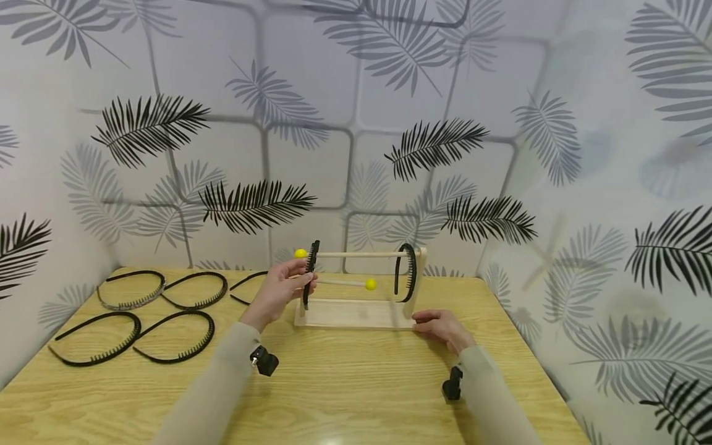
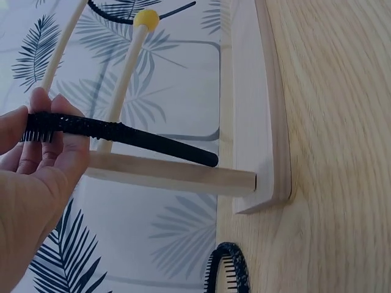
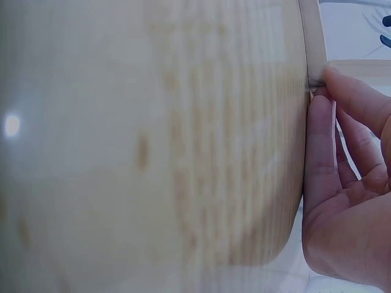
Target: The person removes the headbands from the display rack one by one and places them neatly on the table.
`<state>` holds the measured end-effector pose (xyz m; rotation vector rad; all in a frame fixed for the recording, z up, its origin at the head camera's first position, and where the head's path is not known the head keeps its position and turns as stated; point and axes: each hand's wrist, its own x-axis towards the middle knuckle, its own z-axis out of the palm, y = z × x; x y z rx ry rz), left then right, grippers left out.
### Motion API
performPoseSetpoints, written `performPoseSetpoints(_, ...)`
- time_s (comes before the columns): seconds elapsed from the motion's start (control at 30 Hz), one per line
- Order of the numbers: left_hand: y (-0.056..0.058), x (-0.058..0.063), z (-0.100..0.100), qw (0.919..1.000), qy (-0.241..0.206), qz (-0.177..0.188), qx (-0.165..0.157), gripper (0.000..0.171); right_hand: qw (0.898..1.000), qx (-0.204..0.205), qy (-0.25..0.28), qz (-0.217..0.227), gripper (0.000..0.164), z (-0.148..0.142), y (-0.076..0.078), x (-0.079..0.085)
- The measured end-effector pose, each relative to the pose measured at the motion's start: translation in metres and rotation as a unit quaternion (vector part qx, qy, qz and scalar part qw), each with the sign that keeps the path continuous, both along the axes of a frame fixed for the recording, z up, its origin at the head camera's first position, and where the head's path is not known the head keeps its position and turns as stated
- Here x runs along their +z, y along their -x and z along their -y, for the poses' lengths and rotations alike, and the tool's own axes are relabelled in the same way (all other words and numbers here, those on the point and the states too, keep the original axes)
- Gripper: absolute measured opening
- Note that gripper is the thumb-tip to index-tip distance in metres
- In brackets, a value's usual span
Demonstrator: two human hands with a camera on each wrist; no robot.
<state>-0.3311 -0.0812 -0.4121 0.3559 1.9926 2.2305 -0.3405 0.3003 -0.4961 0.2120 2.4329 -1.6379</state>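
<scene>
My left hand [image 1: 276,292] pinches a black toothed headband [image 2: 165,146] between thumb and fingers, held upright at the left end of the wooden stand [image 1: 356,316]. Beside the headband's top is the yellow ball [image 1: 300,253] that tips the stand's upper rod [image 1: 358,254]. A second black headband [image 1: 413,272] hangs at the right end of that rod. Lower down, another rod ends in a yellow ball [image 1: 370,284]. My right hand [image 1: 444,329] grips the front right corner of the stand's base, thumb on top; its other fingers show along the edge in the right wrist view.
Several more headbands lie on the left of the wooden table [image 1: 334,395], among them a speckled one [image 1: 133,303] and a black one [image 1: 183,355]. One headband [image 1: 241,289] lies partly behind my left hand. Leaf-patterned walls [image 1: 311,167] enclose the table behind and at the sides.
</scene>
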Motion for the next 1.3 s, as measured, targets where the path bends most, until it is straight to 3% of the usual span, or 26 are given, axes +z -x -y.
performPoseSetpoints(0.17, -0.002, 0.0, 0.007, 0.9997, 0.019, -0.014, 0.006, 0.051, 1.0, 0.0, 0.008, -0.003, 0.036, 0.0, 0.001, 0.0)
performPoseSetpoints(0.43, -0.006, -0.001, 0.012, 0.9997, 0.01, -0.023, 0.0, 0.052, 1.0, -0.002, 0.01, -0.001, 0.037, 0.0, 0.001, -0.002)
performPoseSetpoints(0.8, -0.006, -0.009, 0.021, 0.9976, -0.001, -0.04, 0.056, 0.042, 1.0, -0.01, 0.007, -0.003, 0.034, 0.002, 0.001, -0.002)
performPoseSetpoints(1.1, -0.009, -0.012, 0.034, 0.9938, 0.057, -0.057, 0.076, 0.048, 1.0, -0.008, 0.007, -0.006, 0.035, 0.001, 0.001, -0.003)
performPoseSetpoints(1.3, -0.013, -0.017, 0.037, 0.9886, 0.117, -0.071, 0.063, 0.047, 1.0, -0.014, 0.004, -0.004, 0.034, 0.002, 0.002, -0.002)
